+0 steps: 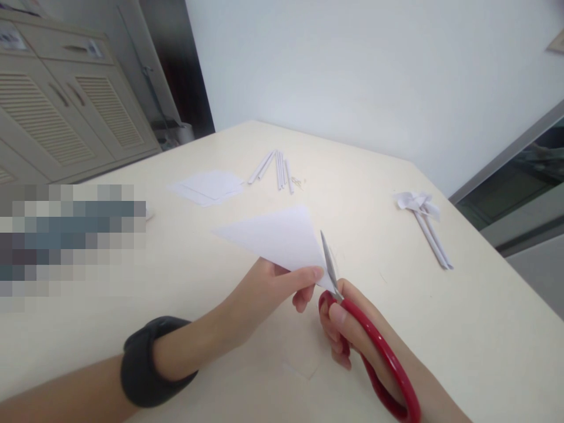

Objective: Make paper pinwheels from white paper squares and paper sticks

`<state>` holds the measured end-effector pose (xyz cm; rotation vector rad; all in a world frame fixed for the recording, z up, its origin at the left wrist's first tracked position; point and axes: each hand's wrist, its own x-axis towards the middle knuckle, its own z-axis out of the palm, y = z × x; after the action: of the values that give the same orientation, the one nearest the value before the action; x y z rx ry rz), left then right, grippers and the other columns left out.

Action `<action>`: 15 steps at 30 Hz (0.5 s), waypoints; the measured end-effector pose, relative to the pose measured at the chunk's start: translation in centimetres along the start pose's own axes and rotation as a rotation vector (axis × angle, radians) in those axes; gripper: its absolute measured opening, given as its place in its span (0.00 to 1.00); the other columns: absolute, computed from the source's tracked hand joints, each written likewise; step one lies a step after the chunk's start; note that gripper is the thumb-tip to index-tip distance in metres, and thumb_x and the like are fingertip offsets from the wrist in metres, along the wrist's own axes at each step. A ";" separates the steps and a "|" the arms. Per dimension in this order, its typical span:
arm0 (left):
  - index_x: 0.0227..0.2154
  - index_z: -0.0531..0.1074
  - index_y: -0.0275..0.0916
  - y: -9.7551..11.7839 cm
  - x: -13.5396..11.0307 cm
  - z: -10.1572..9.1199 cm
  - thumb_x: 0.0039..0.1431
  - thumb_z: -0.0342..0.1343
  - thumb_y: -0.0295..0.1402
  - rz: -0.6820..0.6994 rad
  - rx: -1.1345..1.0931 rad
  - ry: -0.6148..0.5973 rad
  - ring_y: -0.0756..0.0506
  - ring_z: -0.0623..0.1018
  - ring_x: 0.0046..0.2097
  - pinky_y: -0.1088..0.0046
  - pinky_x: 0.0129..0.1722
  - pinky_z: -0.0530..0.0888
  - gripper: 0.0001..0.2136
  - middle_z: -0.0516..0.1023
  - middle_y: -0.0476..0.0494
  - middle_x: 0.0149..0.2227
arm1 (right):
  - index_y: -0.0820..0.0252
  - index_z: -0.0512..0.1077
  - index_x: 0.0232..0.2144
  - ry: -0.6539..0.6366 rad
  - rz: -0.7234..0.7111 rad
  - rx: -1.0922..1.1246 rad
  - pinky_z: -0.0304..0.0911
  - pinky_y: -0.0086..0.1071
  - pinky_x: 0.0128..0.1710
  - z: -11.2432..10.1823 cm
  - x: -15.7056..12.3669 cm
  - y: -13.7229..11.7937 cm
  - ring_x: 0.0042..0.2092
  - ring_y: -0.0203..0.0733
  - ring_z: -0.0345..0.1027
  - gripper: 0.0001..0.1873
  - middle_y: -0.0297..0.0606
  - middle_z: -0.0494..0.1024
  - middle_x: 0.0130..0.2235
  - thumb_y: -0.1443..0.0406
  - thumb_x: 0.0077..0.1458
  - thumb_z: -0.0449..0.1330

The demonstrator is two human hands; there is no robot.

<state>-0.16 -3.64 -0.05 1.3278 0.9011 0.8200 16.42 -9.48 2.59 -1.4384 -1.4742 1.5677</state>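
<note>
My left hand (pixel 273 291) pinches the near corner of a white paper triangle (pixel 277 238), held just above the cream table (pixel 440 329). A black band sits on that wrist. My right hand (pixel 352 332) grips red-handled scissors (pixel 374 352), fingers through the loops. The scissor blades (pixel 328 261) point away from me and meet the paper's right edge near the corner that my left thumb holds.
A small stack of white paper sheets (pixel 207 187) and several rolled paper sticks (pixel 275 167) lie at the far middle of the table. A folded paper pinwheel on sticks (pixel 425 220) lies at the right. A louvred cabinet (pixel 66 111) stands at the left.
</note>
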 end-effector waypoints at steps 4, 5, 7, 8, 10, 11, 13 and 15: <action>0.16 0.61 0.38 0.1 0.0 0.0 0.58 0.51 0.34 -0.009 0.037 0.023 0.52 0.64 0.22 0.74 0.30 0.64 0.16 0.64 0.54 0.16 | 0.56 0.57 0.27 0.048 0.014 -0.092 0.54 0.31 0.30 0.1 0.3 -0.1 0.27 0.35 0.56 0.19 0.29 0.61 0.24 0.48 0.57 0.49; 0.15 0.61 0.38 0.1 0.0 0.0 0.58 0.51 0.34 -0.009 0.040 0.026 0.52 0.64 0.22 0.74 0.30 0.64 0.16 0.64 0.54 0.16 | 0.56 0.56 0.27 0.047 0.011 -0.091 0.54 0.31 0.29 0.1 0.5 0.1 0.26 0.34 0.56 0.19 0.29 0.61 0.24 0.48 0.57 0.49; 0.15 0.61 0.37 0.1 0.0 0.1 0.58 0.51 0.34 -0.009 0.044 0.031 0.52 0.65 0.22 0.74 0.30 0.64 0.17 0.64 0.54 0.16 | 0.56 0.56 0.27 0.040 -0.001 -0.067 0.54 0.30 0.28 0.2 0.7 0.6 0.26 0.34 0.56 0.19 0.29 0.61 0.24 0.48 0.57 0.48; 0.15 0.61 0.37 0.1 0.0 0.1 0.58 0.51 0.34 -0.010 0.045 0.033 0.52 0.65 0.22 0.74 0.30 0.64 0.17 0.64 0.54 0.16 | 0.56 0.56 0.26 0.035 -0.003 -0.052 0.54 0.30 0.28 0.3 0.8 0.9 0.25 0.34 0.56 0.19 0.29 0.61 0.23 0.48 0.57 0.48; 0.14 0.61 0.37 0.1 0.0 0.1 0.58 0.51 0.34 -0.010 0.044 0.039 0.53 0.65 0.22 0.74 0.30 0.64 0.17 0.64 0.54 0.16 | 0.56 0.56 0.26 0.023 0.002 -0.018 0.54 0.30 0.27 0.4 1.0 1.5 0.24 0.33 0.55 0.20 0.28 0.60 0.22 0.48 0.57 0.48; 0.14 0.61 0.37 0.1 0.0 0.1 0.58 0.51 0.34 -0.010 0.040 0.039 0.53 0.65 0.22 0.74 0.30 0.64 0.17 0.64 0.54 0.16 | 0.56 0.56 0.26 0.021 0.003 -0.001 0.54 0.30 0.26 0.5 1.1 1.7 0.23 0.32 0.55 0.20 0.28 0.60 0.22 0.47 0.57 0.48; 0.15 0.61 0.37 0.1 0.0 0.1 0.58 0.51 0.34 -0.005 0.022 0.033 0.53 0.65 0.23 0.74 0.29 0.64 0.17 0.64 0.54 0.16 | 0.56 0.56 0.26 0.026 -0.001 0.027 0.54 0.29 0.25 0.6 1.2 1.9 0.22 0.31 0.54 0.19 0.27 0.60 0.21 0.48 0.57 0.48; 0.15 0.62 0.37 0.0 -0.1 0.1 0.58 0.52 0.34 0.002 -0.007 0.022 0.53 0.65 0.23 0.74 0.28 0.64 0.17 0.64 0.54 0.17 | 0.56 0.55 0.27 0.024 -0.003 0.048 0.52 0.28 0.23 0.7 1.2 1.9 0.21 0.30 0.53 0.19 0.26 0.59 0.20 0.49 0.57 0.49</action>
<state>-0.07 -3.76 -0.06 1.3162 0.9137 0.8400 15.95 -9.15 0.30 -1.4224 -1.4149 1.5679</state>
